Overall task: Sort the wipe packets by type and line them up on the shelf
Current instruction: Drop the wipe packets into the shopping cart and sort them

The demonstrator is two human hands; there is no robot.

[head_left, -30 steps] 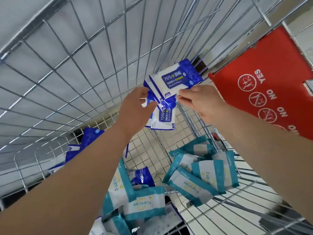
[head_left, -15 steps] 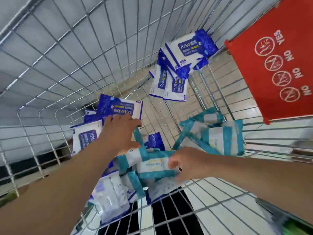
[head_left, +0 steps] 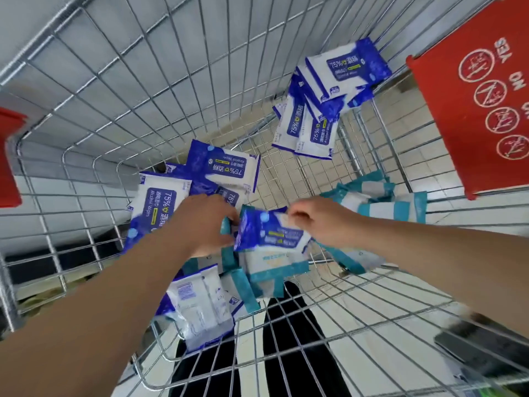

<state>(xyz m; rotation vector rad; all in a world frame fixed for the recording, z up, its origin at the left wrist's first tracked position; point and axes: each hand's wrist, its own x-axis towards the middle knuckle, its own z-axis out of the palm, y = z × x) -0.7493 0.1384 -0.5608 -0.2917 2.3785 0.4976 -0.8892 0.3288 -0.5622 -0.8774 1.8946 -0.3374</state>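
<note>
I look down into a wire shopping cart (head_left: 120, 90) that holds two kinds of wipe packets. My right hand (head_left: 317, 219) pinches the top edge of a blue-and-white alcohol wipe packet (head_left: 266, 233) at the cart's middle. My left hand (head_left: 206, 222) grips the same packet's left side. Under it lie teal-and-white packets (head_left: 272, 270). A sorted stack of blue packets (head_left: 323, 98) leans in the far right corner. More blue packets (head_left: 200, 179) lie at the left. A group of teal packets (head_left: 383, 202) sits at the right.
A red plastic child-seat flap (head_left: 469, 96) with YES/NO signs hangs at the right. A red handle piece (head_left: 8, 156) shows at the left edge. A face-down white packet (head_left: 200, 308) lies near the front. Dark trouser legs (head_left: 292, 353) show through the mesh.
Both hands came down from the far corner stack into the loose pile. Half a second ago they rested on teal packets; now they lift a blue packet between them.
</note>
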